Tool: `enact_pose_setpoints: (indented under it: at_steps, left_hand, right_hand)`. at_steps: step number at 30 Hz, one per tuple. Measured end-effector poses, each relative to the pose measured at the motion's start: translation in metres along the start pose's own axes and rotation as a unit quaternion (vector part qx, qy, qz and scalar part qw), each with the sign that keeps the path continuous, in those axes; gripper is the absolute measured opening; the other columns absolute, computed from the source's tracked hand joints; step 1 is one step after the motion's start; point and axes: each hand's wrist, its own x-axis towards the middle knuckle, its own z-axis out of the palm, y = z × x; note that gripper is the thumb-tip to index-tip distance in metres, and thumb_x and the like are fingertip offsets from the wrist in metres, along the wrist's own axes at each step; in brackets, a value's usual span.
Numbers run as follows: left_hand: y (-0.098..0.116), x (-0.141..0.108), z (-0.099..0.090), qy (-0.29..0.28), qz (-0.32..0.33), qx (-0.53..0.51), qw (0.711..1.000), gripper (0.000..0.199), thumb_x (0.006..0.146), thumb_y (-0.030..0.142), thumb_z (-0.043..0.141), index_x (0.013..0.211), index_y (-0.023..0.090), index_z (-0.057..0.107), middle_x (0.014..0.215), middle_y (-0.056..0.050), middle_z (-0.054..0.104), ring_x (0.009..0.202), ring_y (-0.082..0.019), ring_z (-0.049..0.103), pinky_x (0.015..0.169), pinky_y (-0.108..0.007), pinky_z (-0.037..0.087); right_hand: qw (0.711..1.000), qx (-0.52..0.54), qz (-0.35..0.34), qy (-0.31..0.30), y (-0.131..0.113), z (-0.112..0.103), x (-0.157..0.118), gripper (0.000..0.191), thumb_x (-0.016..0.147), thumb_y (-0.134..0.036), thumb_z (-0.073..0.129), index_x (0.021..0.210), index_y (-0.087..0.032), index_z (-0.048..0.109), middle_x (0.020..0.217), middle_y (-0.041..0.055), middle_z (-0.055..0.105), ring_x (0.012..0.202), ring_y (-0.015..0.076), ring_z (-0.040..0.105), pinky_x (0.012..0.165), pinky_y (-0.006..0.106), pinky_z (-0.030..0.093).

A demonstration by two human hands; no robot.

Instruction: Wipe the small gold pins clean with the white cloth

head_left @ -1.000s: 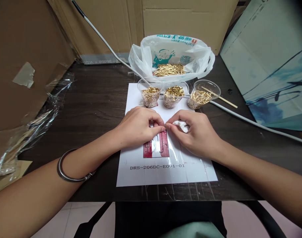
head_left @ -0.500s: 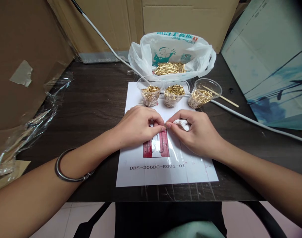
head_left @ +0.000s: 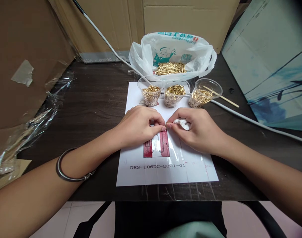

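Note:
Over the upper part of a printed paper sheet (head_left: 131, 178), my two hands meet fingertip to fingertip. My left hand (head_left: 142, 127) is closed in a pinch, thumb against forefinger. Opposite it, my right hand (head_left: 197, 130) pinches too, with a crumpled white tissue (head_left: 182, 124) tucked under its curled fingers. Between the fingertips shows a tiny gold-coloured metal part (head_left: 166, 125), mostly hidden by them. Below the left fingers lies a red-and-white printed picture (head_left: 164, 147). Three clear plastic cups stand behind my hands: a left cup (head_left: 151, 96), a middle cup (head_left: 176, 96) and a right cup (head_left: 200, 97), all holding small gold-coloured pins.
A white plastic bag (head_left: 137, 59) with long gold pins lies open behind the cups. A wooden stick (head_left: 227, 100) leans across the right cup. A white cable (head_left: 260, 124) crosses the dark table (head_left: 96, 86). Cardboard (head_left: 190, 19) stands at the back, crinkled clear film (head_left: 49, 109) at the left.
Both hands keep nearly the same place and pinch. The right hand's fingers have shifted very slightly upward; the view has moved a little.

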Motion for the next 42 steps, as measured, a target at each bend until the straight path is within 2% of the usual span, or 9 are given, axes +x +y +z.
enact_pose_setpoints:
  at_steps: [5, 12, 25, 33, 38, 42]
  left_hand:
    - [0.0, 0.0, 0.0, -0.001, 0.003, 0.007, 1.0, 0.014, 0.08, 0.027, 0.062, 0.08, 0.02, 0.074, 0.075, -0.002, 0.069, 0.069, -0.014, 0.058, 0.064, -0.027, 0.04]
    - [0.001, 0.001, -0.001, -0.001, -0.005, 0.018, 1.0, 0.015, 0.08, 0.029, 0.061, 0.079, 0.02, 0.073, 0.075, -0.001, 0.068, 0.07, -0.014, 0.057, 0.066, -0.028, 0.04]
    - [-0.001, -0.002, 0.001, 0.011, 0.002, 0.004, 1.0, 0.014, 0.08, 0.028, 0.061, 0.079, 0.02, 0.073, 0.075, -0.001, 0.067, 0.068, -0.013, 0.056, 0.065, -0.027, 0.04]
    - [-0.001, -0.002, 0.002, 0.01, -0.005, -0.009, 1.0, 0.014, 0.08, 0.028, 0.061, 0.079, 0.02, 0.073, 0.076, -0.001, 0.068, 0.07, -0.014, 0.057, 0.068, -0.028, 0.042]
    - [-0.001, -0.002, 0.001, 0.008, 0.002, -0.009, 1.0, 0.014, 0.08, 0.028, 0.061, 0.079, 0.02, 0.073, 0.076, -0.002, 0.069, 0.071, -0.014, 0.058, 0.068, -0.028, 0.042]
    - [-0.001, -0.001, 0.001, 0.006, 0.004, -0.002, 1.0, 0.014, 0.08, 0.028, 0.061, 0.079, 0.02, 0.073, 0.076, -0.002, 0.069, 0.07, -0.014, 0.058, 0.068, -0.028, 0.042]
  right_hand:
    - [1.0, -0.016, -0.004, -0.023, -0.002, -0.005, 0.004, 0.011, 0.08, -0.023, 0.059, 0.078, -0.017, 0.068, 0.073, 0.0023, 0.067, 0.065, 0.0138, 0.056, 0.06, 0.026, 0.038]
    - [0.997, 0.028, 0.067, -0.026, 0.003, -0.003, 0.002, 0.015, 0.081, -0.029, 0.058, 0.079, -0.02, 0.07, 0.065, -0.0017, 0.065, 0.053, 0.0094, 0.048, 0.055, 0.025, 0.034]
    - [0.993, 0.02, 0.112, -0.02, 0.0, 0.001, -0.002, 0.018, 0.083, -0.035, 0.057, 0.082, -0.022, 0.069, 0.065, -0.002, 0.066, 0.055, 0.0115, 0.05, 0.053, 0.025, 0.034]
    - [0.998, -0.026, 0.058, 0.011, -0.008, 0.002, -0.002, 0.013, 0.081, -0.025, 0.058, 0.079, -0.018, 0.069, 0.07, -0.0001, 0.067, 0.058, 0.0104, 0.051, 0.056, 0.024, 0.035]
    - [0.999, -0.042, 0.026, -0.006, -0.007, -0.001, 0.0, 0.012, 0.081, -0.022, 0.058, 0.079, -0.016, 0.068, 0.073, 0.0009, 0.067, 0.062, 0.0109, 0.053, 0.058, 0.024, 0.036]
    - [0.998, -0.044, 0.043, -0.026, -0.007, -0.005, 0.003, 0.013, 0.081, -0.026, 0.058, 0.079, -0.018, 0.069, 0.066, -0.0014, 0.065, 0.053, 0.0091, 0.048, 0.054, 0.025, 0.034]
